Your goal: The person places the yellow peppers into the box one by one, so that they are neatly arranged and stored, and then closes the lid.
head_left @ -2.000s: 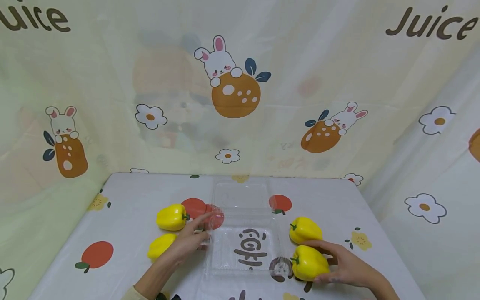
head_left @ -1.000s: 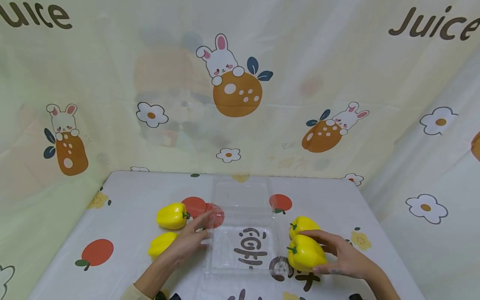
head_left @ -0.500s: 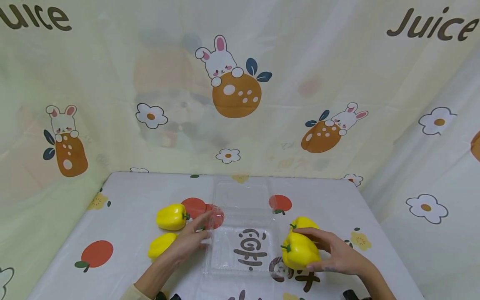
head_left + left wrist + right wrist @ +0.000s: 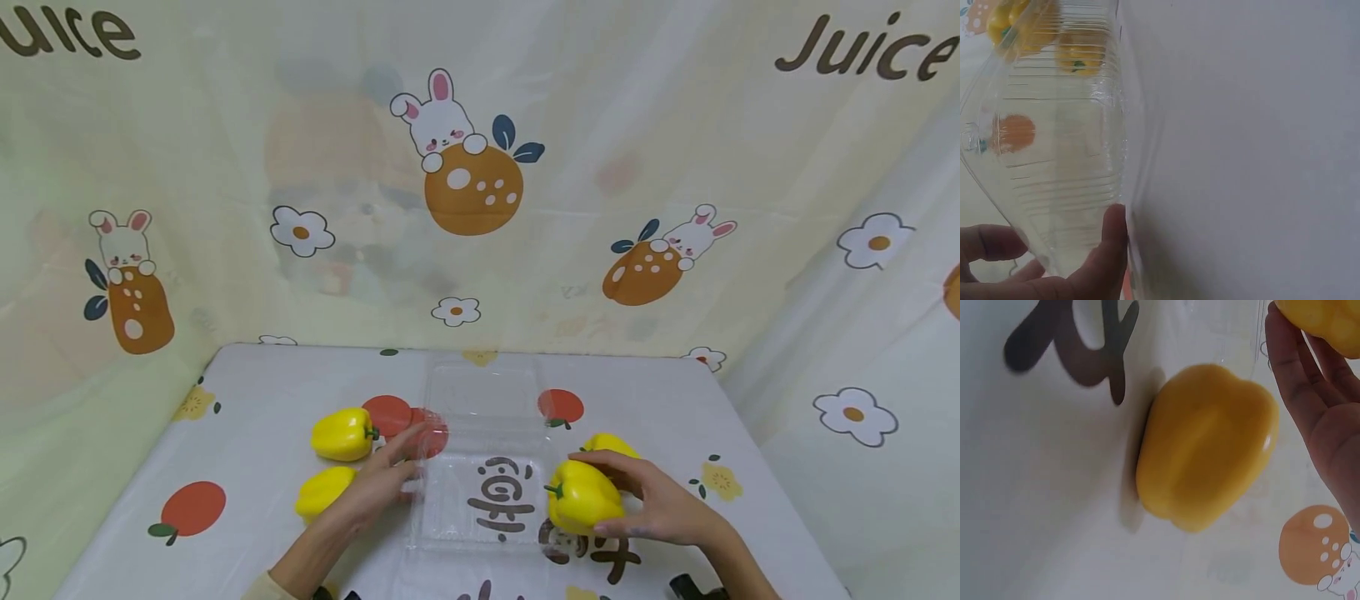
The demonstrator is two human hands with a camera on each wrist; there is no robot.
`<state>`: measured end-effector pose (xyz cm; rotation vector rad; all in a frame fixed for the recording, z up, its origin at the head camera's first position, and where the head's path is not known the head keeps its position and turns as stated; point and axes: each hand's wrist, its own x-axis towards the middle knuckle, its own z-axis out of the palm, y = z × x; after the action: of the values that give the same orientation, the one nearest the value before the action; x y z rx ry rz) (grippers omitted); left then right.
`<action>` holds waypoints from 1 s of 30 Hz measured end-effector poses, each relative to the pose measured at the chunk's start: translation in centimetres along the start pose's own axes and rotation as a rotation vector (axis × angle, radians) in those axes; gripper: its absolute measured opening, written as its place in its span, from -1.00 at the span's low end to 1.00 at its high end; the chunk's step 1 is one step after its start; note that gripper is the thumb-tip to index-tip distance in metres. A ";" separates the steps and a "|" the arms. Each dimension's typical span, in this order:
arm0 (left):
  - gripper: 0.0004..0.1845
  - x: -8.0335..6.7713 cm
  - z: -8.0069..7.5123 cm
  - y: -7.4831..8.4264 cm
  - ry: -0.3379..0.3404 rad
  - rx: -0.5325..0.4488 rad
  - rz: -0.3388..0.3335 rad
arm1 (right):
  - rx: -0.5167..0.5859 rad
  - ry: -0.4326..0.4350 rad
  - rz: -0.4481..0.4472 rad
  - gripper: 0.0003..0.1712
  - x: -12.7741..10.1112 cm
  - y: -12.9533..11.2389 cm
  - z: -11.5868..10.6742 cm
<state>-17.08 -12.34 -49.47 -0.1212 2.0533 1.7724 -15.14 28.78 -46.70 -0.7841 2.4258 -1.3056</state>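
My right hand grips a yellow bell pepper, thumb below and fingers over its top, stem toward the left. It is at the right wall of a clear plastic clamshell box, which lies open with its lid folded back. In the left wrist view, my left hand pinches the box's wall, thumb on the outside and fingers at the rim. Behind the held pepper sits a second bell pepper, partly hidden in the head view.
Two more yellow bell peppers, one farther back and one nearer, lie left of the box, the nearer partly behind my left forearm. A fruit-print cloth covers the table. A curtain with rabbits hangs behind.
My right hand has lifted the front right pepper and carried it left toward the box, uncovering print on the cloth. The left hand stays at the box's left side.
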 end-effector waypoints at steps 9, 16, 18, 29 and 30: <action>-0.31 0.1 0.1 -0.3 0.015 -0.023 0.020 | -0.012 -0.023 -0.006 -0.16 0.7 -0.8 0.5; -0.31 0.1 0.1 -0.2 0.013 -0.026 0.005 | -0.023 -0.035 0.003 -0.17 1.2 -1.3 0.7; -0.31 0.1 0.1 -0.1 0.014 -0.023 0.007 | -0.028 -0.040 0.012 -0.16 1.4 -1.5 0.8; -0.31 -0.1 0.2 -0.1 -0.001 -0.031 0.044 | -0.052 -0.047 0.003 -0.14 2.0 -1.9 1.4; -0.31 -0.1 0.2 -0.1 -0.001 -0.032 0.046 | -0.051 -0.047 -0.002 -0.15 2.0 -1.9 1.5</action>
<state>-16.92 -12.22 -49.57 -0.0836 2.0432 1.8330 -15.43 25.73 -45.88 -0.8213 2.4311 -1.2163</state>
